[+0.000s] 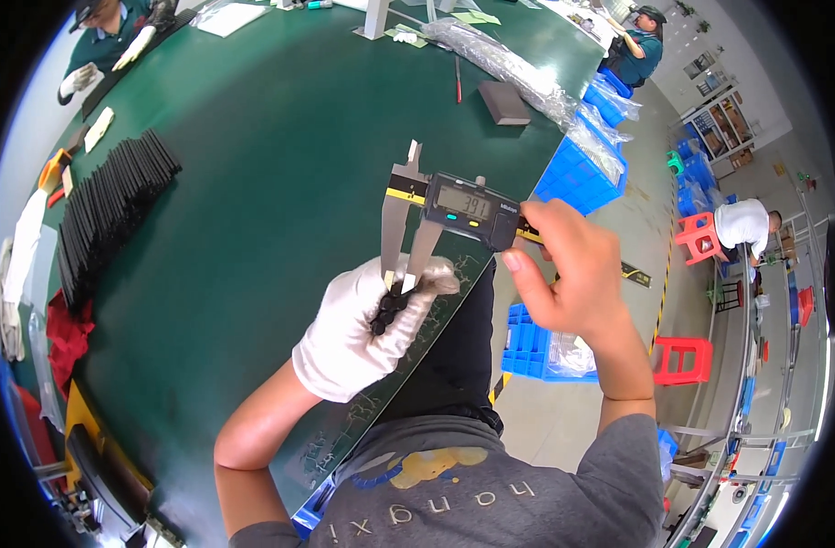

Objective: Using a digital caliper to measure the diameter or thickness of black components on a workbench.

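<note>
My left hand (349, 333), in a white glove, is closed around several small black rods (387, 312) seen end-on. Bare and ungloved, my right hand (572, 265) grips the sliding end of a digital caliper (472, 210) between thumb and fingers. The caliper's two long jaws point down at the rods, their tips at one rod's end beside my gloved fingers. Its small grey display faces up and is lit with digits. A large stack of similar long black rods (116, 205) lies on the green table (253, 183) to my left.
A dark grey block (504, 102) and a red pen-like tool (458, 80) lie on the far side. Blue crates (582, 173) line the table's right side, near a red stool (682, 361). A red cloth (68, 338) is at left. Co-workers sit at the far left, far right and right.
</note>
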Demonstrator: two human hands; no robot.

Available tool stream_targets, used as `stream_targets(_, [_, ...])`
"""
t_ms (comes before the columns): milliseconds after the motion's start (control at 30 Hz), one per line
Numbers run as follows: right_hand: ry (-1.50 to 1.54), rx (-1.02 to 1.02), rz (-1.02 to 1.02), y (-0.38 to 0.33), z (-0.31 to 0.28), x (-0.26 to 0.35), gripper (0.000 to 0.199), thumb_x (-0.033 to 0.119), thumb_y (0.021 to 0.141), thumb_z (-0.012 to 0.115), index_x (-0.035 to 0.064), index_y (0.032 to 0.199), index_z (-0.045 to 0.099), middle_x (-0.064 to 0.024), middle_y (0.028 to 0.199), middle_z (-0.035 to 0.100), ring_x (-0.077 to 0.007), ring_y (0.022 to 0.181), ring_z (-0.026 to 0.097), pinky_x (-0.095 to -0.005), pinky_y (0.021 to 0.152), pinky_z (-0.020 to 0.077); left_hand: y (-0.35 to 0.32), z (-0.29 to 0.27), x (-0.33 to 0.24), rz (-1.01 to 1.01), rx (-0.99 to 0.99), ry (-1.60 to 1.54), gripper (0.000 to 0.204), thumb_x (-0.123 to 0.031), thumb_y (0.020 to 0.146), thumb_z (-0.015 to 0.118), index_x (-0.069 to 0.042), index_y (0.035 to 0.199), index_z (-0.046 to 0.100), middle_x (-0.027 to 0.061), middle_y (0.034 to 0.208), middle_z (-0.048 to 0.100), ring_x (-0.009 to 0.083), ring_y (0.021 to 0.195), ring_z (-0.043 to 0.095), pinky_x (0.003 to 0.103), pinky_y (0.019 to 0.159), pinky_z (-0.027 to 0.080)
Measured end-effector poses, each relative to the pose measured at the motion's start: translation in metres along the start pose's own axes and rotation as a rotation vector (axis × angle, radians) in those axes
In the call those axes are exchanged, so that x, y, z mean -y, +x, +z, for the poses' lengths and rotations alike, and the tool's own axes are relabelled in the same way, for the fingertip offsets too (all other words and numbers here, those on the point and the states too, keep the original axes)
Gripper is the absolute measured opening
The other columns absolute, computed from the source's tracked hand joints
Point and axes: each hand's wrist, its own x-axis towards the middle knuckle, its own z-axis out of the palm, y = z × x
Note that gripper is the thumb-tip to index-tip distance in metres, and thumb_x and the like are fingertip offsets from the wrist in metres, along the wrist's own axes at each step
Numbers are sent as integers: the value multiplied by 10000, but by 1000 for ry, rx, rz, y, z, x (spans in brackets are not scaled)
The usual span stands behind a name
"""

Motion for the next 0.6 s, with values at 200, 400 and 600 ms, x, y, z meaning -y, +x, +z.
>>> stream_targets(200, [-48,11,-1,5,-2,0,306,284,707,745,61,854,596,-40,644,559,-217,462,526,-311,412,375,0,0,2,49,-16,-3,220,45,870,555,-32,1076,559,96,941,656,182,830,661,271,733,507])
stream_targets(400, [-75,-50,-33,5,-1,-3,309,324,689,759,75,792,606,-29,603,551,-209,458,529,-308,408,371,1,0,0,40,9,1,217,47,864,559,-32,1065,566,96,931,657,191,836,664,285,750,511])
stream_targets(600, [-69,-17,-32,5,-1,-3,301,288,697,744,63,838,603,-40,629,550,-217,459,521,-310,412,375,1,0,3,35,-9,12,203,39,867,560,-31,1058,573,89,909,661,188,819,661,284,750,510])
